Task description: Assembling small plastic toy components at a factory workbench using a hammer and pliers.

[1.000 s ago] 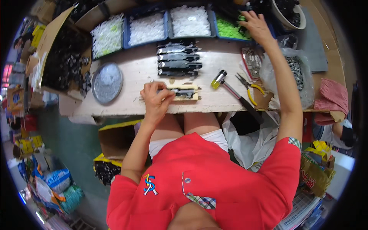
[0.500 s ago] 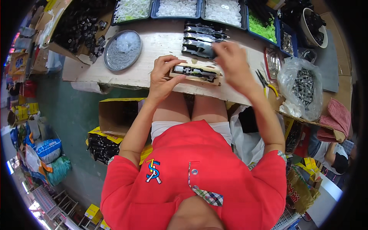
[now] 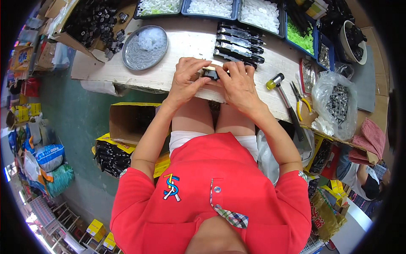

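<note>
Near the table's front edge, a cream block-shaped holder (image 3: 217, 84) sits between my hands, with a black plastic part (image 3: 210, 74) in it. My left hand (image 3: 185, 80) grips its left end, thumb in front and fingers behind. Over the right end bends my right hand (image 3: 240, 84), its fingers pressing on the black part and hiding most of it. Just beyond lies a row of long black plastic housings (image 3: 240, 43), side by side.
A hammer (image 3: 285, 101) and yellow-handled pliers (image 3: 300, 101) lie to the right, near a plastic bag of small grey parts (image 3: 338, 103). A round grey dish (image 3: 144, 47) stands left. Trays of white pieces (image 3: 210, 8) and green pieces (image 3: 301, 36) line the back.
My right hand has come back from the row of housings to the cream holder. A black part now covers the inner pieces seen earlier. The hammer is now visible beside my right arm.
</note>
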Available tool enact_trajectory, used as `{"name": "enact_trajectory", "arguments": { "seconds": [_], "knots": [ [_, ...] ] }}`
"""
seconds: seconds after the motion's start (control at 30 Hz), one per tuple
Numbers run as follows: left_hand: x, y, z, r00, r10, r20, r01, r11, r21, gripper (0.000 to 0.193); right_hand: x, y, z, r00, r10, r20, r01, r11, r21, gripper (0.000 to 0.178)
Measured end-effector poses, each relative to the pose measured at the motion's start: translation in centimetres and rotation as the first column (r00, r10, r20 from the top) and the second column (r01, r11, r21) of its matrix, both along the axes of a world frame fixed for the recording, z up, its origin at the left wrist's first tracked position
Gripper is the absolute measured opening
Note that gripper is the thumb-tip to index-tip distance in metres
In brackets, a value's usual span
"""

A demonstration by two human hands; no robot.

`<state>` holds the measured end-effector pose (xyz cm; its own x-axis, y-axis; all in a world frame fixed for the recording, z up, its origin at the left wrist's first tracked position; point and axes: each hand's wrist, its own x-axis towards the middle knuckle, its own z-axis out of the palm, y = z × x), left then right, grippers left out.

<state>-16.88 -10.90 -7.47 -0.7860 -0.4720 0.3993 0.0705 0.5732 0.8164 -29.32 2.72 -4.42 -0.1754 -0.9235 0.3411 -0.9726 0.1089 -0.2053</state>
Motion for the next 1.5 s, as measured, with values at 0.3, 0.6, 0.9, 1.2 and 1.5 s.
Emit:
{"name": "enact_trajectory", "arguments": {
  "seconds": [0.3, 0.6, 0.9, 1.2, 1.5],
  "knots": [
    [-1.1, -1.0, 1.6, 0.977, -0.137, 0.166, 0.165, 0.972, -0.17, 0.043, -0.3, 0.6, -0.5, 0.999, -0.034, 0.026, 0.034, 0.999, -0.001, 0.033],
    [-1.3, -0.8, 3.9, 0.926, -0.227, 0.303, 0.349, 0.821, -0.452, 0.046, -5.5, 12.1, 0.2, 0.846, -0.532, 0.032, 0.532, 0.846, -0.018, 0.035],
    [-2.5, -0.7, 4.1, 0.844, -0.204, 0.497, 0.495, 0.653, -0.573, 0.056, -4.4, 13.1, -0.3, 0.85, -0.451, 0.273, 0.458, 0.888, 0.042, 0.018],
    [-2.8, -0.5, 4.6, 0.819, -0.211, 0.534, 0.542, 0.592, -0.597, 0.05, -1.3, 8.8, 3.8, 0.937, -0.315, 0.151, 0.275, 0.932, 0.237, 0.021],
    [-3.1, -0.2, 4.6, 0.808, -0.217, 0.547, 0.563, 0.558, -0.61, 0.043, -1.0, 7.6, 3.9, 0.942, -0.326, 0.081, 0.296, 0.919, 0.26, 0.013]
  ]
}}
